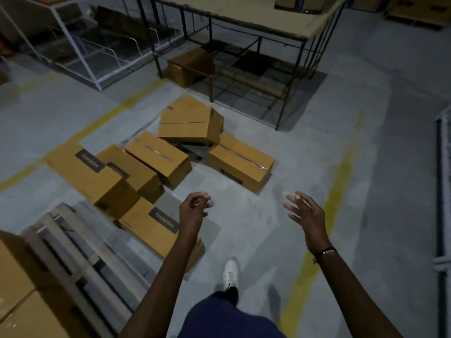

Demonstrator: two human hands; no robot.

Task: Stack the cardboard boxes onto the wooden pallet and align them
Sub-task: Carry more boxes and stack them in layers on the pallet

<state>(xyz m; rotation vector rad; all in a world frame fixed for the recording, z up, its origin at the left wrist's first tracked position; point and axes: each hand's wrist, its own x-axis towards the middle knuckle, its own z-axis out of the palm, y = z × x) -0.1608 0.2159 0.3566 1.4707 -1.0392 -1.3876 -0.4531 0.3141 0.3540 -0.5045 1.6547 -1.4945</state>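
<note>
Several brown cardboard boxes lie scattered on the concrete floor ahead. The nearest box (pixel 151 228) with a dark label lies beside the wooden pallet (pixel 80 254) at the lower left. Another box (pixel 240 162) sits to the right, and a tilted box (pixel 188 123) rests behind it. Boxes stacked on the pallet (pixel 17 284) show at the bottom left corner. My left hand (pixel 195 208) hovers above the floor with fingers loosely curled, holding nothing. My right hand (pixel 305 213) is raised with fingers spread, empty.
A metal-framed table (pixel 244 23) stands at the back with a box (pixel 190 67) under it. A white wire rack (pixel 80 45) is at the back left. Yellow floor lines (pixel 324 230) run right of me. My white shoe (pixel 230 274) steps forward.
</note>
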